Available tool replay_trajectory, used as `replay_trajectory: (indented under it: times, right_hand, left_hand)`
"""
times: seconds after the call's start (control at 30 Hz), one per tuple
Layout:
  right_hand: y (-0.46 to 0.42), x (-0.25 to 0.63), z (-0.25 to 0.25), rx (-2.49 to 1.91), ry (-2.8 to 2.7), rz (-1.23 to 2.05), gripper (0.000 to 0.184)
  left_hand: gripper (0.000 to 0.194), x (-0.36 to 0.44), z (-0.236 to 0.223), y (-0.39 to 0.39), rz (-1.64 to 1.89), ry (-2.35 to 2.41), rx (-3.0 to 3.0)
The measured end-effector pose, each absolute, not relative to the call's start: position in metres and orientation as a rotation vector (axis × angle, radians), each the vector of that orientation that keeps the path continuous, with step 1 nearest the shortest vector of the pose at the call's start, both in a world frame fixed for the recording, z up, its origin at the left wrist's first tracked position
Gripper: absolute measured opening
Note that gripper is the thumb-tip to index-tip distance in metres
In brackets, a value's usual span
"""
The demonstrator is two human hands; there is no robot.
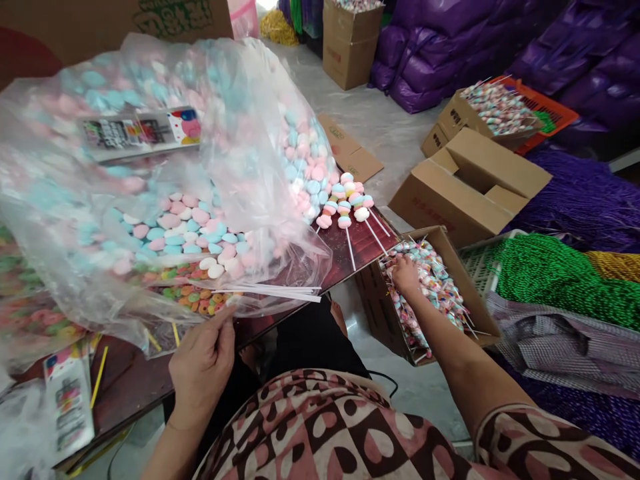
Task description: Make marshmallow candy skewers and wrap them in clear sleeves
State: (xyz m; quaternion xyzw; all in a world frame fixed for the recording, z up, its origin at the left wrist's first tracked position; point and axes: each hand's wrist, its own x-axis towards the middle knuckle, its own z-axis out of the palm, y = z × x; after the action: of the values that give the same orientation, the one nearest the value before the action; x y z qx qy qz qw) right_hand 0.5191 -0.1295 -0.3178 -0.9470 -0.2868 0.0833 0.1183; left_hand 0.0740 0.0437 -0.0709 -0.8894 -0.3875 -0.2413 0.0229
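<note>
My left hand (204,363) is at the table's front edge, index finger stretched out and the others curled, with nothing visible in it. Its fingertip is by the gummy rings (200,298) and a bundle of white sticks (280,291). Behind them, pink, blue and white marshmallows (183,223) fill a large clear plastic bag (250,127). Several marshmallow skewers (345,207) lie on the table corner. Over on the right, my right hand (406,275) reaches down into a cardboard box (373,310) of wrapped candy skewers (435,293); its fingertips are unclear among the wrappers.
A printed packet (70,400) and yellow sticks (99,377) lie at the table's left. On the floor to the right are an open carton (435,193), green beads (565,277) and an orange crate (565,120). Purple sacks (440,47) are piled behind.
</note>
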Motion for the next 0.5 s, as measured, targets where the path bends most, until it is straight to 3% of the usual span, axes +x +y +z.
replay_trajectory:
  times: [0.27, 0.5]
  right_hand:
    - [-0.097, 0.539, -0.326, -2.582, -0.845, 0.411, 0.036]
    - [-0.104, 0.579, -0.305, -2.582, -0.770, 0.550, 0.035]
  left_hand:
    - [0.020, 0.074, -0.070, 0.044, -0.723, -1.149, -2.728]
    - [0.021, 0.074, -0.071, 0.044, -0.729, -1.159, -2.739]
